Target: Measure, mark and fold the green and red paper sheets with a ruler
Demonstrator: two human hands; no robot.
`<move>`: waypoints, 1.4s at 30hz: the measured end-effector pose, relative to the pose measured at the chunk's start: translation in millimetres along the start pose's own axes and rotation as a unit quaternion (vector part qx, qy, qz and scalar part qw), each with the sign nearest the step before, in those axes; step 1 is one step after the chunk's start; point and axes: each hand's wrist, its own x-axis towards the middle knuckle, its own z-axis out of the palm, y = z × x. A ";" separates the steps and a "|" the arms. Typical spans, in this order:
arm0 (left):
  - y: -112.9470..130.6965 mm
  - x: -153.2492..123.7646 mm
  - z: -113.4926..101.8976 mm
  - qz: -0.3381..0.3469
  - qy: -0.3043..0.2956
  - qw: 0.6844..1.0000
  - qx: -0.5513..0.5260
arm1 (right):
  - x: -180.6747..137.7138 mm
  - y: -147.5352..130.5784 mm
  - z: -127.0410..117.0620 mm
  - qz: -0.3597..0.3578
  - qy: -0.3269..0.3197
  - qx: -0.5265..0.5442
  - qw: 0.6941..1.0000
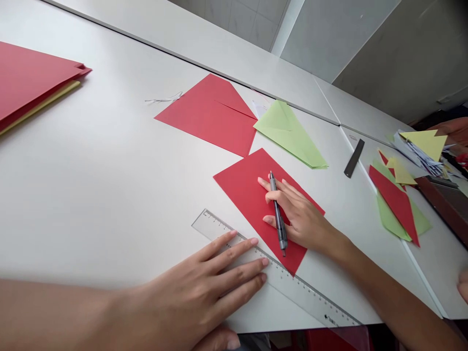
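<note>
My right hand [298, 214] lies flat on a red sheet of paper [248, 195], fingers stretched out, with a grey pen [278, 214] held between thumb and palm across the fingers. My left hand [215, 280] rests with fingers spread on the left end of a clear plastic ruler [292, 285], which lies along the table's near edge and touches the red sheet's lower corner.
Beyond lie a folded red paper [210, 112] and a folded green paper [290, 134]. A red and yellow stack [32, 83] sits far left. A black strip [354, 158] and more folded coloured papers [398, 207] lie to the right on the white table [91, 185].
</note>
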 end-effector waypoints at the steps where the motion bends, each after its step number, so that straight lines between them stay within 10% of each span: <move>1: 0.2 -0.8 0.2 0.003 0.001 1.000 -0.003 | -1.0 -3.3 0.6 0.014 0.014 -0.033 0.999; 8: 0.5 -0.8 2.4 0.009 0.026 0.999 -0.019 | -4.3 -18.5 3.0 0.133 0.116 -0.231 0.957; 18: 1.8 -1.8 2.6 -0.010 0.045 0.998 -0.041 | -4.3 25.7 -23.8 -0.034 -0.074 0.057 0.995; 28: 6.0 0.0 9.6 -0.004 0.078 0.997 -0.011 | 3.8 -16.9 15.3 0.169 0.052 0.024 0.984; 42: 3.2 -0.1 10.3 0.022 0.062 0.996 -0.068 | 9.2 15.5 -0.7 0.042 -0.008 0.059 0.997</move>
